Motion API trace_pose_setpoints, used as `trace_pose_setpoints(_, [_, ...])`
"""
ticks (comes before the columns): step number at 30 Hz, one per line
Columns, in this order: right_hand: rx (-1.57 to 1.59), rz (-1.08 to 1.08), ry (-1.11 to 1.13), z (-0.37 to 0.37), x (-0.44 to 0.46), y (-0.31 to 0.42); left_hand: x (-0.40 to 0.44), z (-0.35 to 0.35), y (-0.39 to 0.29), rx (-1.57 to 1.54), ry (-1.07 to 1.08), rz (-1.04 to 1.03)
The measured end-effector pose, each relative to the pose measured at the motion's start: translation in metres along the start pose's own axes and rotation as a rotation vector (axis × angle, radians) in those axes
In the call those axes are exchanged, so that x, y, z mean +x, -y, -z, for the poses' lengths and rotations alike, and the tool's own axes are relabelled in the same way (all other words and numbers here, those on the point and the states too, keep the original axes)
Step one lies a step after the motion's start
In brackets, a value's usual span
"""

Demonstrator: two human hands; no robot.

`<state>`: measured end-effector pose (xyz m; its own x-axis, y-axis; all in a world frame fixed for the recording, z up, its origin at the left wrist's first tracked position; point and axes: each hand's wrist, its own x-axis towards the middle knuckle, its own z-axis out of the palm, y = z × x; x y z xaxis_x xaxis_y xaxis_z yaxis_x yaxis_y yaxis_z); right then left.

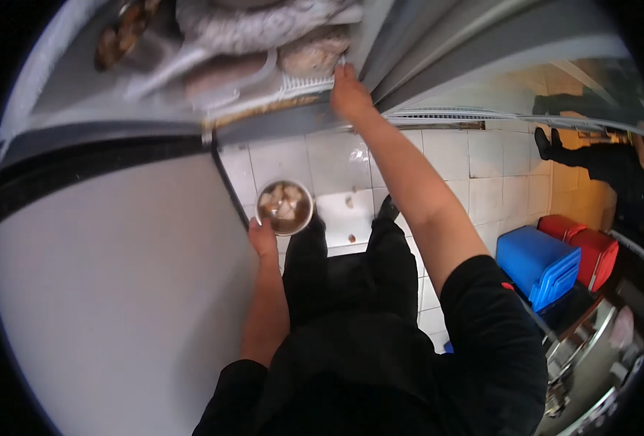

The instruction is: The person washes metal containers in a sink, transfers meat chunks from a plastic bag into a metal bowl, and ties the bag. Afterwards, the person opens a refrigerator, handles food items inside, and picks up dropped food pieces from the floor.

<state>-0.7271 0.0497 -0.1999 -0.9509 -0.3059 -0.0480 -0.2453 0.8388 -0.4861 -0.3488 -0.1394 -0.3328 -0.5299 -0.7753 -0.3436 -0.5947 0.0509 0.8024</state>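
Observation:
My left hand [263,238] grips the rim of a round metal bowl [311,208], which holds pale chunks in brownish liquid. The bowl is held low, above the tiled floor. My right hand [350,94] is stretched into an open refrigerator cabinet [285,120]. Its fingers are bent together at the right end of a shelf, beside a bagged pale lump [313,54]; what they grip, if anything, is hidden. Left of that lump lies a clear plastic container [245,86] with pinkish contents. A long whitish wrapped package [264,29] lies above it.
A large grey door panel [111,291] stands at my left. Grey strips or panels [467,51] line the cabinet's right side. Blue [536,258] and red [590,251] bins stand at the right. Another person in dark clothes [605,160] is farther right. Small scraps [351,238] lie near my feet.

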Motion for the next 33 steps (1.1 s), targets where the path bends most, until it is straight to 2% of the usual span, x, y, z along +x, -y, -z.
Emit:
trace_pose_setpoints(1, [-0.068, -0.039, 0.04, -0.004, 0.01, 0.007, 0.003, 0.005, 0.033, 0.147, -0.112, 0.018])
trace_pose_setpoints(2, [-0.075, -0.025, 0.074, -0.011, 0.02, 0.009, 0.0, 0.01, 0.047, 0.149, -0.124, 0.054])
trace_pose_setpoints(4, [-0.187, -0.078, 0.093, -0.029, 0.036, 0.006, -0.01, 0.017, 0.058, 0.002, -0.223, 0.008])
trace_pose_setpoints(5, [-0.196, -0.062, 0.115, -0.044, 0.044, 0.002, -0.022, 0.013, 0.035, -0.071, -0.22, -0.071])
trace_pose_setpoints(8, [-0.253, -0.071, 0.073, -0.068, 0.055, -0.003, -0.029, 0.01, 0.038, -0.079, -0.205, 0.07])
trace_pose_setpoints(11, [-0.28, -0.093, 0.132, -0.08, 0.056, -0.007, -0.049, 0.006, 0.006, -0.191, -0.195, 0.082])
trace_pose_setpoints(13, [-0.201, -0.05, 0.063, -0.087, 0.05, -0.012, -0.054, 0.008, 0.008, -0.133, -0.208, 0.074])
trace_pose_setpoints(14, [-0.207, -0.036, 0.078, -0.092, 0.041, -0.015, -0.058, 0.007, 0.011, -0.068, -0.196, 0.063])
trace_pose_setpoints(16, [-0.092, 0.075, -0.002, -0.097, 0.014, -0.011, -0.063, 0.005, 0.008, -0.127, -0.204, 0.099])
trace_pose_setpoints(20, [0.37, 0.318, 0.13, -0.097, -0.098, 0.001, -0.057, 0.01, 0.029, 0.042, -0.141, 0.115])
trace_pose_setpoints(21, [0.447, 0.275, 0.212, -0.1, -0.131, 0.012, -0.052, 0.014, 0.029, 0.099, -0.048, 0.103])
trace_pose_setpoints(22, [0.456, 0.298, 0.406, -0.094, -0.157, 0.019, -0.049, 0.016, 0.029, 0.159, 0.051, 0.09])
trace_pose_setpoints(24, [0.56, 0.297, 0.574, -0.106, -0.206, 0.02, -0.049, 0.014, 0.017, 0.079, 0.112, 0.118])
trace_pose_setpoints(26, [0.615, 0.423, 0.615, -0.12, -0.23, 0.006, -0.049, 0.007, 0.02, -0.028, 0.209, 0.167])
trace_pose_setpoints(28, [0.773, 0.374, 0.591, -0.122, -0.239, -0.004, -0.053, 0.006, 0.012, -0.037, 0.224, 0.197])
trace_pose_setpoints(30, [0.763, 0.261, 0.403, -0.146, -0.239, -0.027, -0.049, 0.011, 0.009, -0.053, 0.234, 0.232])
trace_pose_setpoints(31, [0.759, 0.01, 0.479, -0.151, -0.236, -0.043, -0.047, 0.017, 0.007, -0.083, 0.246, 0.231])
trace_pose_setpoints(33, [0.586, -0.108, 0.304, -0.184, -0.238, -0.098, -0.037, 0.035, 0.033, -0.036, 0.303, 0.257])
